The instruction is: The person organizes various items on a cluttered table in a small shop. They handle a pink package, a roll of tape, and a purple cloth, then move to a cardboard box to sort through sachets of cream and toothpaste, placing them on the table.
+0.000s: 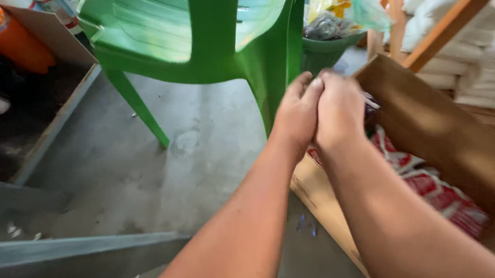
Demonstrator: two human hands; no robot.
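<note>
My left hand (297, 113) and my right hand (339, 110) are pressed together side by side, fingers curled, above the near edge of an open cardboard box (426, 115). The backs of both hands face the camera, so what the fingers hold is hidden. A small dark and white scrap shows just past my right hand. Inside the box lie several red and white packets (437, 192). Both forearms reach in from the bottom of the view.
A green plastic chair (205, 31) stands just beyond my hands on the grey concrete floor (145, 163). A green bin with plastic bags (332, 23) sits behind it. Orange bottles (2, 34) rest in a box at left. White sacks (472, 36) are stacked behind wooden rails at right.
</note>
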